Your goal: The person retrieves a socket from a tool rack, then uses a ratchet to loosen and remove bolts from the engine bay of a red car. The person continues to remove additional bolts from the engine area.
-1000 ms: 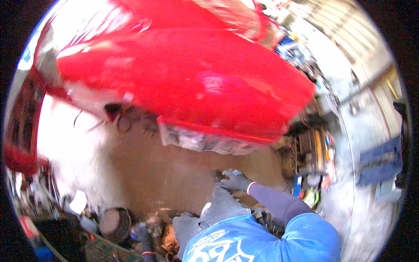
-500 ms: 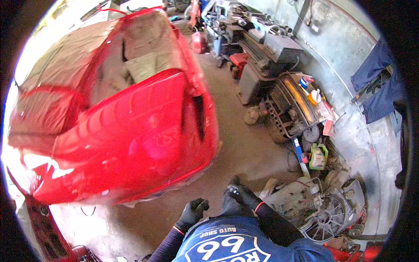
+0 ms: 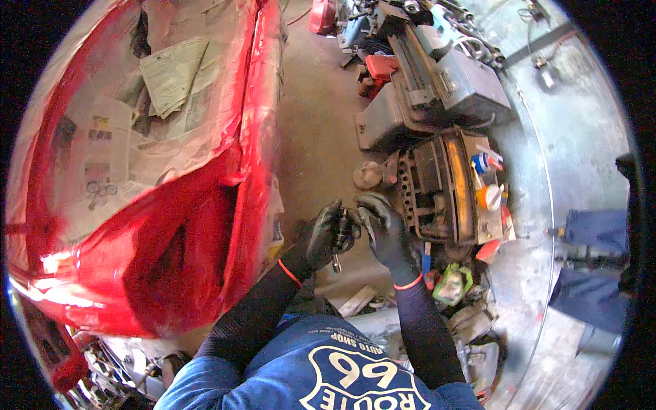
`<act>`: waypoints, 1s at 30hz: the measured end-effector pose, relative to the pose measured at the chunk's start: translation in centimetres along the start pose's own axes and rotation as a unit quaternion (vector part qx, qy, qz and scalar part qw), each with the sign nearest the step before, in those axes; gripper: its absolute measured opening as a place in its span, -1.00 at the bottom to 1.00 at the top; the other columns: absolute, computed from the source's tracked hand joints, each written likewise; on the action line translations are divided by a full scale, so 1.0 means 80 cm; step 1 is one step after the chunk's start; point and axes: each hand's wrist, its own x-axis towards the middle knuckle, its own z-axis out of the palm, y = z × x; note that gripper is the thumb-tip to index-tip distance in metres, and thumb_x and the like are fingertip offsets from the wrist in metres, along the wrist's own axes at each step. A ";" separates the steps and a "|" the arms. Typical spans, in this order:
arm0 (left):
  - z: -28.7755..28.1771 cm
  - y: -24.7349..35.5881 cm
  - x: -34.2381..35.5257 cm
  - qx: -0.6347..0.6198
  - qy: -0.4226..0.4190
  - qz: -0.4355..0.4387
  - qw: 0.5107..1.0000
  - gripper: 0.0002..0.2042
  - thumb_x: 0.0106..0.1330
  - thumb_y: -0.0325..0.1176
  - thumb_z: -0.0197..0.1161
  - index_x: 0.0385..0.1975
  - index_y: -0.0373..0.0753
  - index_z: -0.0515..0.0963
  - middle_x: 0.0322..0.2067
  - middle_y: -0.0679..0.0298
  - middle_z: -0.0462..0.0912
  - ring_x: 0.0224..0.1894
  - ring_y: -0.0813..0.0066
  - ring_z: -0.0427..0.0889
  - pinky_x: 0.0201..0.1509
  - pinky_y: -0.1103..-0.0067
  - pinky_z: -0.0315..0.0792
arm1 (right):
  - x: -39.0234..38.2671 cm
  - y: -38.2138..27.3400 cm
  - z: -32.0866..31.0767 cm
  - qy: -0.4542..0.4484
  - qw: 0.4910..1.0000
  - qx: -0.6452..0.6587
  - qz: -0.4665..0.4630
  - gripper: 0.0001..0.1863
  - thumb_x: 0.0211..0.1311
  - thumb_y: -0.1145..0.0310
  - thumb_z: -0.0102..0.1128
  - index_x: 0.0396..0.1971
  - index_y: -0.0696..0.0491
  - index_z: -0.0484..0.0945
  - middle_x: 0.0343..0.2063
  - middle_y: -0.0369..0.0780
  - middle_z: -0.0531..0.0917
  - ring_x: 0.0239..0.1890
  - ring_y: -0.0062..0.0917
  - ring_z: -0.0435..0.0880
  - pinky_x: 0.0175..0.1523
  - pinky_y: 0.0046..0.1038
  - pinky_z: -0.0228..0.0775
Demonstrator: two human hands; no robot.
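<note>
Black-gloved left hand (image 3: 320, 236) and right hand (image 3: 384, 232) are close together above a workshop floor (image 3: 311, 130). At left looms a glossy red car body (image 3: 102, 294), its opening draped with masking paper. Across the floor, a rusty metal frame (image 3: 437, 198) with a yellow-orange strip sits nearer the worker than a gray metal box (image 3: 471, 85). Printed newspaper (image 3: 174, 75) lies over the car's masking; a green-and-yellow jug (image 3: 452, 283) and an orange-and-white container (image 3: 488, 197) are by the frame. Smallest is a slim dark tool (image 3: 342, 229), silver end toward the worker, wrapped in the left hand's curled fingers; the right's are half spread just beside it, contact unclear.
</note>
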 end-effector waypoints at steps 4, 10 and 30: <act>0.008 0.054 0.111 0.057 0.113 0.023 0.992 -0.44 0.54 0.18 -0.24 -0.36 -0.15 0.54 -0.55 0.32 0.57 -0.60 0.56 0.43 -0.51 0.61 0.32 | 0.122 0.056 -0.043 -0.106 0.994 -0.030 -0.008 -0.77 0.26 0.56 0.16 -0.09 0.22 0.60 -0.12 -0.10 0.65 0.00 -0.32 0.63 0.15 -0.36 0.41; 0.011 0.170 0.260 0.224 0.083 0.040 0.970 -0.45 0.56 0.18 -0.27 -0.42 -0.11 0.52 -0.61 0.39 0.44 -0.59 0.56 0.33 -0.48 0.59 0.24 | 0.288 0.128 -0.093 -0.102 0.995 0.023 -0.007 -0.75 0.13 0.62 0.24 -0.15 0.21 0.62 -0.09 -0.12 0.64 0.02 -0.32 0.61 0.15 -0.35 0.43; -0.062 0.690 0.672 0.222 0.143 0.259 0.929 -0.79 0.44 -0.32 0.08 -0.02 -0.22 0.44 -0.29 0.41 0.50 -0.34 0.71 0.42 -0.37 0.67 0.33 | 0.965 0.230 -0.101 -0.108 0.983 0.133 -0.070 -0.93 0.31 0.47 0.19 -0.28 0.14 0.53 -0.33 -0.20 0.63 -0.24 -0.47 0.62 -0.05 -0.44 0.46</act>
